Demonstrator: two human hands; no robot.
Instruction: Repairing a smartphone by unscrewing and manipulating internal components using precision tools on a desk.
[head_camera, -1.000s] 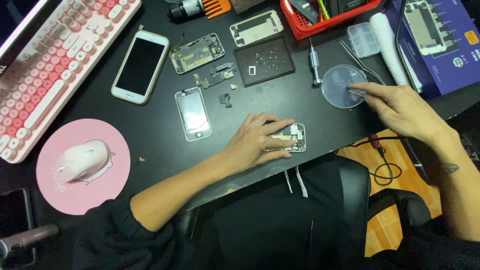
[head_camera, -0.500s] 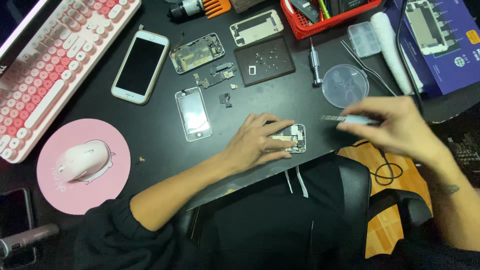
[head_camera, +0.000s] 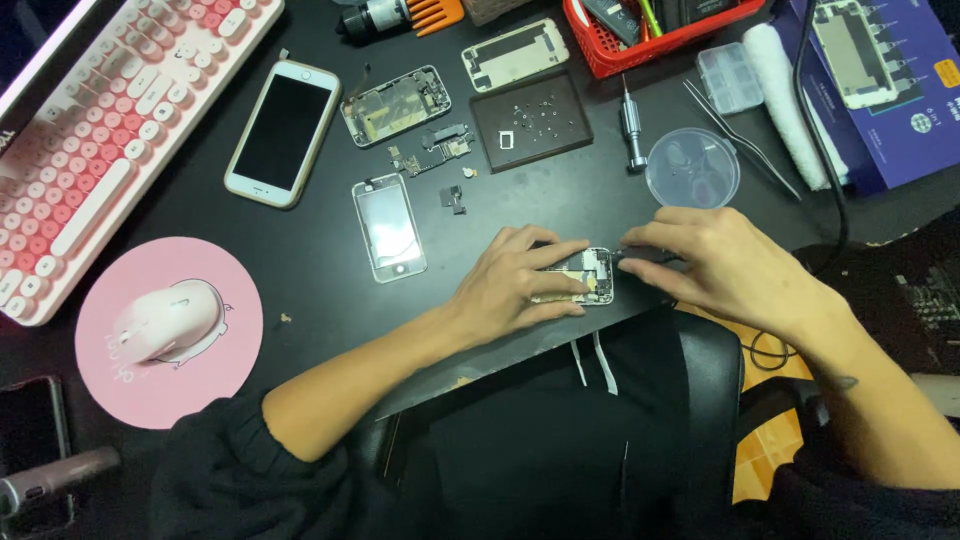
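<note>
Black desk (head_camera: 200, 215), left hand (head_camera: 520, 280) pressing opened phone (head_camera: 590, 275) lying crosswise, right hand (head_camera: 720, 265) pinching tool (head_camera: 640, 256) pointing left.

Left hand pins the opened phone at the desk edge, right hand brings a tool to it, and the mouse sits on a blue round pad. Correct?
One thing is off: the round mouse pad is pink, not blue, as the head view shows. The rest holds: the left hand pins the opened phone at the desk edge, and the right hand brings a thin dark tool to it. The mouse sits on that pad.
</note>
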